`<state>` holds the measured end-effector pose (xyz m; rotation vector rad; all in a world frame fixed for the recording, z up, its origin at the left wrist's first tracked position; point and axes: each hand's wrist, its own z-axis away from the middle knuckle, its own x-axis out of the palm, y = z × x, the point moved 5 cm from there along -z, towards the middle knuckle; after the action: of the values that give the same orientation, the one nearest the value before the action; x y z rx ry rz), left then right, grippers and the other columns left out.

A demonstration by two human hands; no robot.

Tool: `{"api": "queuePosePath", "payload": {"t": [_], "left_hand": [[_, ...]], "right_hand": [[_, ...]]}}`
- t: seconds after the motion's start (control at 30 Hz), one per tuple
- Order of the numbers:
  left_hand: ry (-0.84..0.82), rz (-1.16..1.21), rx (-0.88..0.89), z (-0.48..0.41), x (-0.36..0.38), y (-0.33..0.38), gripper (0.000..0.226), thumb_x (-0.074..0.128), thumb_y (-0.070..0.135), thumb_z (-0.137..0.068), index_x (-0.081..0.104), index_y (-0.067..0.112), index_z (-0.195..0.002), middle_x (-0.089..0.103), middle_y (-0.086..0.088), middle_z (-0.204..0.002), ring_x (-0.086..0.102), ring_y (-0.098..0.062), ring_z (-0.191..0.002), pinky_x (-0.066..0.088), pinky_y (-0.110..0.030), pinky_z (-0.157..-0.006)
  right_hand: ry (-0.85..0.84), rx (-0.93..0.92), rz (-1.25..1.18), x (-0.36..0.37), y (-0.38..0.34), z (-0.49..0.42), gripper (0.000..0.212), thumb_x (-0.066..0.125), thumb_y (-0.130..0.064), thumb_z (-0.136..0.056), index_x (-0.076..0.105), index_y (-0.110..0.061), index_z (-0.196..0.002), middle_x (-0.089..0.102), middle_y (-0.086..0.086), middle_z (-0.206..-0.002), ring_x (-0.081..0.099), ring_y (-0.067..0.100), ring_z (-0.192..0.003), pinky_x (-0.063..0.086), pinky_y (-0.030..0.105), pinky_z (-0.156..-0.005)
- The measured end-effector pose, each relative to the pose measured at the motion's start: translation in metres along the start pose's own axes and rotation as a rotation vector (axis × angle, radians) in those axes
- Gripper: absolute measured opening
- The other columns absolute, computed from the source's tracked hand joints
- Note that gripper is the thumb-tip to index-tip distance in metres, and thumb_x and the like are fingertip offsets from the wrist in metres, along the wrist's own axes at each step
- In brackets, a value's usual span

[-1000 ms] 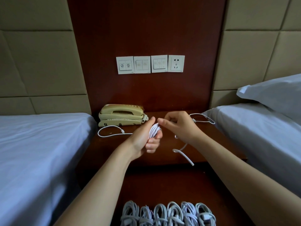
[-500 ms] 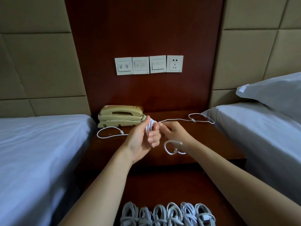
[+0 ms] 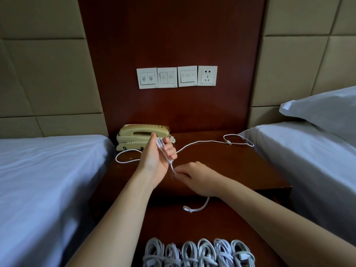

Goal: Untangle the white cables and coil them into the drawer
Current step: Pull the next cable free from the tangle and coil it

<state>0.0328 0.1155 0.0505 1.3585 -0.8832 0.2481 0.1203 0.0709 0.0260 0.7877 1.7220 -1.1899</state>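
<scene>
coiled cables [image 3: 198, 251] cut off by bottom edge | cable [image 3: 212, 141] partly hidden under my right hand [image 3: 194, 178] | switch icons [image 3: 148, 79] unreadable

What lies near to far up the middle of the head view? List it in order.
Coiled cables → right hand, pinching the loose cable → left hand, gripping its wound part → telephone → wall switches.
</scene>
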Motion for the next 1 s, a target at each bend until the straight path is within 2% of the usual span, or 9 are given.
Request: {"api": "queuePosePath", "payload": {"t": [0.13, 0.27, 0.4, 0.47, 0.53, 0.6, 0.67, 0.83, 1.0], "left_hand": [[0.039, -0.021, 0.011, -0.004, -0.007, 0.003, 0.052, 0.017, 0.047, -0.101, 0.039, 0.014, -0.068, 0.032, 0.006, -0.042, 0.03, -0.006, -0.034, 0.03, -0.017, -0.036], [0.102, -0.126, 0.028, -0.005, -0.015, 0.005, 0.051, 0.017, 0.046, -0.101, 0.039, 0.013, -0.068, 0.032, 0.006, -0.04, 0.032, -0.007, -0.033, 0.03, -0.02, -0.042], [0.12, -0.222, 0.024, -0.005, -0.013, 0.004, 0.053, 0.016, 0.046, -0.101, 0.038, 0.011, -0.068, 0.03, 0.005, -0.036, 0.03, -0.008, -0.03, 0.023, -0.025, -0.049], [0.1, -0.336, 0.028, -0.005, -0.011, 0.002, 0.053, 0.016, 0.046, -0.101, 0.038, 0.01, -0.069, 0.03, 0.005, -0.036, 0.03, -0.007, -0.028, 0.027, -0.022, -0.043], [0.086, -0.576, 0.053, -0.004, -0.011, -0.002, 0.053, 0.017, 0.044, -0.101, 0.042, 0.009, -0.069, 0.035, 0.001, -0.042, 0.034, -0.007, -0.029, 0.028, -0.015, -0.036], [0.039, -0.767, 0.076, -0.001, -0.008, -0.005, 0.057, 0.017, 0.043, -0.101, 0.045, 0.009, -0.064, 0.04, -0.002, -0.047, 0.039, -0.007, -0.032, 0.031, -0.015, -0.036], [-0.045, -0.868, 0.103, 0.001, -0.002, -0.007, 0.066, 0.012, 0.042, -0.101, 0.045, 0.006, -0.055, 0.044, -0.001, -0.039, 0.042, -0.007, -0.033, 0.035, -0.017, -0.04], [-0.225, -0.846, -0.015, 0.008, 0.01, -0.021, 0.069, 0.0, 0.047, -0.098, 0.04, 0.007, -0.058, 0.042, 0.003, -0.04, 0.04, -0.009, -0.035, 0.034, -0.018, -0.04], [-0.278, -0.834, -0.093, 0.01, 0.012, -0.029, 0.065, 0.009, 0.056, -0.095, 0.042, 0.01, -0.061, 0.036, 0.004, -0.042, 0.037, -0.011, -0.036, 0.033, -0.02, -0.042]], "right_hand": [[-0.073, -0.032, 0.058, -0.001, -0.011, 0.005, 0.023, 0.043, -0.026, -0.098, 0.059, -0.012, -0.088, 0.062, 0.006, -0.084, 0.056, 0.022, -0.078, 0.048, 0.044, -0.076], [-0.082, -0.059, 0.138, -0.005, -0.023, 0.011, 0.027, 0.045, -0.029, -0.098, 0.051, -0.013, -0.078, 0.055, 0.003, -0.075, 0.05, 0.021, -0.071, 0.041, 0.037, -0.066], [-0.008, -0.103, 0.222, -0.017, -0.035, 0.016, 0.027, 0.043, -0.033, -0.098, 0.049, -0.018, -0.077, 0.051, -0.001, -0.074, 0.047, 0.019, -0.07, 0.036, 0.032, -0.064], [0.06, -0.129, 0.231, -0.024, -0.039, 0.019, 0.026, 0.045, -0.033, -0.097, 0.05, -0.018, -0.077, 0.049, -0.003, -0.072, 0.045, 0.018, -0.069, 0.033, 0.03, -0.063], [0.143, -0.139, 0.237, -0.033, -0.041, 0.021, 0.026, 0.045, -0.035, -0.097, 0.051, -0.019, -0.078, 0.051, -0.004, -0.071, 0.048, 0.021, -0.069, 0.033, 0.03, -0.061], [0.209, -0.151, 0.259, -0.041, -0.04, 0.022, 0.025, 0.044, -0.037, -0.096, 0.059, -0.021, -0.084, 0.058, -0.004, -0.075, 0.056, 0.023, -0.074, 0.037, 0.033, -0.059], [0.261, -0.149, 0.275, -0.048, -0.036, 0.022, 0.022, 0.044, -0.039, -0.095, 0.062, -0.027, -0.087, 0.064, -0.006, -0.081, 0.06, 0.022, -0.08, 0.044, 0.035, -0.062], [0.409, -0.112, 0.317, -0.058, -0.019, 0.022, 0.027, 0.039, -0.047, -0.092, 0.058, -0.029, -0.086, 0.066, -0.002, -0.086, 0.061, 0.029, -0.083, 0.046, 0.038, -0.064], [0.515, -0.121, 0.303, -0.064, -0.008, 0.025, 0.035, 0.037, -0.051, -0.084, 0.057, -0.023, -0.077, 0.063, -0.003, -0.071, 0.061, 0.025, -0.069, 0.044, 0.036, -0.056]]}}
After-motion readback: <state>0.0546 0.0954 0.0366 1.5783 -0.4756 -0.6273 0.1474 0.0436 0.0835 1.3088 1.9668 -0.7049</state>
